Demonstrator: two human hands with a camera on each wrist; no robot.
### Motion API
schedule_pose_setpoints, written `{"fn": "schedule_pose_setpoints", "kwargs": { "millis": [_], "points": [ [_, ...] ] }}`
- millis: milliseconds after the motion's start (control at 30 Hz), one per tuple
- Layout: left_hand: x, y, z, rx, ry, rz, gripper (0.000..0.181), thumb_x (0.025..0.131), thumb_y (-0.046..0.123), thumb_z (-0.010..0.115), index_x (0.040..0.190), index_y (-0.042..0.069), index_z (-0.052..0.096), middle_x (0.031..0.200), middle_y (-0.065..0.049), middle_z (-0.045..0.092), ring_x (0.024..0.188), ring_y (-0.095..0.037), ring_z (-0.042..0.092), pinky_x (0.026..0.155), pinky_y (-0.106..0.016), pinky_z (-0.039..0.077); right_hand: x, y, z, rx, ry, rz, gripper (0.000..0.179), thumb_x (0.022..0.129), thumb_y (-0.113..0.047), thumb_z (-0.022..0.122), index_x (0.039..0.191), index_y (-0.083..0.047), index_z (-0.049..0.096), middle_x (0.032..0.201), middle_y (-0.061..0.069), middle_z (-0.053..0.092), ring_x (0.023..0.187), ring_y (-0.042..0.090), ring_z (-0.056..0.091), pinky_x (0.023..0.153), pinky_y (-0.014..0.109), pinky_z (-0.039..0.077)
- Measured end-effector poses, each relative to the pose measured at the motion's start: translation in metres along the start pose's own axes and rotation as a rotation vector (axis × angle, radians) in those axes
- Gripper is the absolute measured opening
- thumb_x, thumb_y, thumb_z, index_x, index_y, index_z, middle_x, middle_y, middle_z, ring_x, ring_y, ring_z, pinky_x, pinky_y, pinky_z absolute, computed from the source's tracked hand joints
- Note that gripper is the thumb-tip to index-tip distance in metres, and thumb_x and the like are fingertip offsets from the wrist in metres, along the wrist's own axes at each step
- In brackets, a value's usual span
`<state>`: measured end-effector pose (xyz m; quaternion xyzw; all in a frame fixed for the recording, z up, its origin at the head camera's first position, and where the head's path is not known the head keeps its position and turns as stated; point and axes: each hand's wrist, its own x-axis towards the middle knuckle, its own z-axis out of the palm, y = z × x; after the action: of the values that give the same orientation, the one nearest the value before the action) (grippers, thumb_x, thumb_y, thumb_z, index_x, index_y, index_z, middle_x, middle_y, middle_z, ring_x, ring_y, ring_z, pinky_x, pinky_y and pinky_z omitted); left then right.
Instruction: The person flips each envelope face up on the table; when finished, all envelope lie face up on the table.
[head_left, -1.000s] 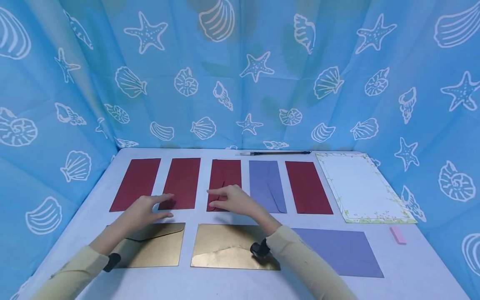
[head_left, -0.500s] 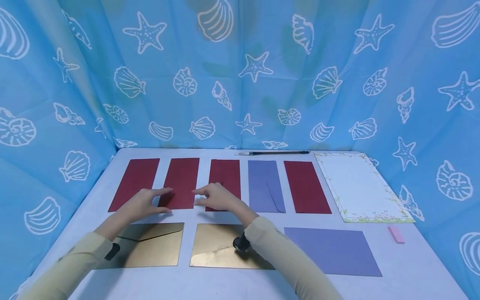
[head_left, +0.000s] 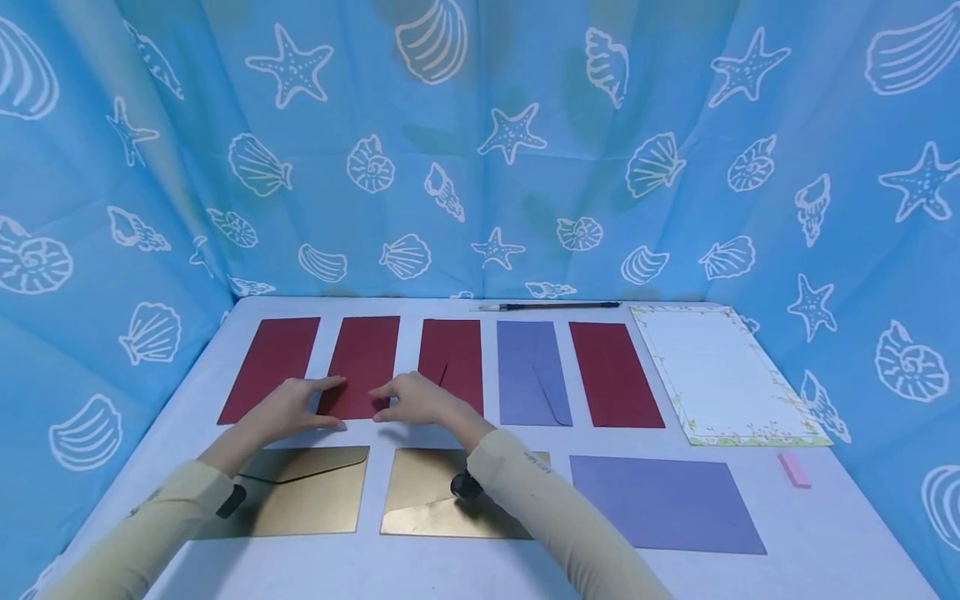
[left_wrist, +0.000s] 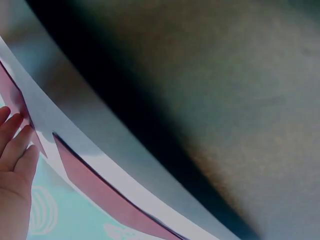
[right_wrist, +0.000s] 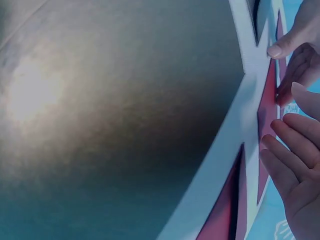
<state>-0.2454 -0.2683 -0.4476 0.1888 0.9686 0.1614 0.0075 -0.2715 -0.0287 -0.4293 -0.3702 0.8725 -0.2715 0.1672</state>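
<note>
My left hand (head_left: pixel 292 404) is at the left edge of the second red envelope (head_left: pixel 366 358) from the left, thumb and fingers apart around its near corner. At that envelope's lower right corner is my right hand (head_left: pixel 416 398), fingertips right at the edge. The envelope lies flat between the two hands. In the left wrist view the fingers of my left hand (left_wrist: pixel 15 165) are extended. The right wrist view has my right hand (right_wrist: pixel 295 170) with straight fingers, facing the other hand across the red paper. My right hand partly covers a third red envelope (head_left: pixel 457 354).
Beside these lie a red envelope (head_left: pixel 273 367), a purple one (head_left: pixel 528 367) and another red one (head_left: pixel 615 371). Nearer are two gold envelopes (head_left: pixel 315 500) (head_left: pixel 427 479) and a wide purple one (head_left: pixel 667 504). A brush pen (head_left: pixel 558 306), bordered paper (head_left: pixel 723 371) and pink eraser (head_left: pixel 794 470) also lie there.
My right hand has moved left, from over the third red envelope to the right edge of the second. My left hand has shifted slightly at the second envelope's left edge.
</note>
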Motion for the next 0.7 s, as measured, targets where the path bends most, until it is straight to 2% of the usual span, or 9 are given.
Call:
{"fn": "schedule_pose_setpoints", "kwargs": {
  "millis": [167,333,500,700],
  "points": [
    [0.0000,-0.0030,0.0016,0.012,0.019,0.016,0.079,0.070,0.043,0.085,0.132,0.003,0.058,0.117,-0.018,0.065,0.104,-0.034,0.060,0.082,-0.043,0.055,-0.0001,0.0003,0.0023,-0.026,-0.027,0.027,0.047,0.091,-0.022,0.069,0.134,-0.009,0.058,0.121,0.004,0.066,0.050,0.005,0.034,0.052,0.017,0.037],
    [-0.0022,-0.0025,0.0020,0.013,0.025,0.022,0.076,0.071,0.042,0.084,0.131,0.003,0.059,0.117,-0.018,0.065,0.105,-0.035,0.061,0.083,-0.043,0.055,-0.0013,0.0018,0.0027,-0.044,-0.032,0.013,0.047,0.091,-0.022,0.069,0.135,-0.010,0.058,0.123,0.003,0.065,0.062,0.005,0.045,0.055,0.017,0.039],
    [-0.0029,-0.0017,0.0006,0.026,0.015,0.033,0.072,0.072,0.040,0.084,0.130,0.003,0.060,0.111,-0.015,0.068,0.102,-0.033,0.063,0.082,-0.041,0.055,-0.0038,0.0043,0.0030,-0.009,-0.037,0.015,0.046,0.091,-0.020,0.069,0.135,-0.010,0.058,0.119,0.002,0.066,0.058,0.006,0.042,0.055,0.017,0.039],
    [-0.0008,-0.0006,-0.0026,0.094,-0.045,0.088,0.068,0.075,0.037,0.083,0.129,0.002,0.061,0.098,-0.011,0.071,0.084,-0.023,0.067,0.073,-0.032,0.057,-0.0065,0.0067,0.0039,-0.004,-0.021,-0.019,0.045,0.091,-0.019,0.068,0.134,-0.010,0.058,0.105,0.003,0.070,0.050,0.005,0.033,0.052,0.017,0.037]
  ]
}}
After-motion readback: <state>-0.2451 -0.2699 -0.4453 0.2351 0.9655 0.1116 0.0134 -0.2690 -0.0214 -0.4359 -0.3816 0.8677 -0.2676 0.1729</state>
